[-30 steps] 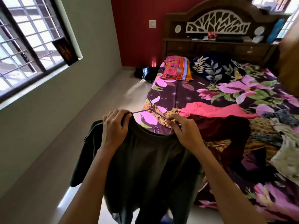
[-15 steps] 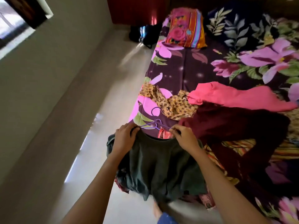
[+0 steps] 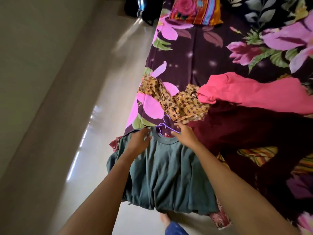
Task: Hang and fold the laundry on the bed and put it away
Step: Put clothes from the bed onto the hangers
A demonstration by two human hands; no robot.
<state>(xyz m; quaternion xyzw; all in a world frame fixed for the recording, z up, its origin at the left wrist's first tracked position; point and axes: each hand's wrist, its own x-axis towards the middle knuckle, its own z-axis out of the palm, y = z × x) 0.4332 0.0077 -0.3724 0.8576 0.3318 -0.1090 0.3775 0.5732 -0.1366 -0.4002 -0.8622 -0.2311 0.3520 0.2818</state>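
The green T-shirt (image 3: 166,173) lies spread on the near corner of the bed (image 3: 201,53), its hem drooping over the bed's edge toward the floor (image 3: 94,116), and a thin purple hanger (image 3: 163,125) sits at its neckline, the hook pointing up the bed and one arm of the wire running under the collar on the right. As a judgement, this shirt is close to hung but the task as a whole is barely started: just beyond the shirt's collar a mustard printed cloth (image 3: 177,102) is crumpled, to the right of that a pink garment (image 3: 254,94) is loosely spread, and touching the shirt's right shoulder a dark maroon garment (image 3: 245,133) lies in a heap, with striped fabric (image 3: 259,153) showing beneath it, all unfolded and none put away. The left hand (image 3: 138,143) rests palm-down on the shirt's left shoulder, its fingers loosely extended toward the collar and not clearly pinching anything. The right hand (image 3: 185,134) hovers at the right side of the collar, fingers spread and open over the hanger's wire, touching or nearly touching it; I cannot tell which. Both forearms reach straight forward over the shirt's body, roughly parallel.
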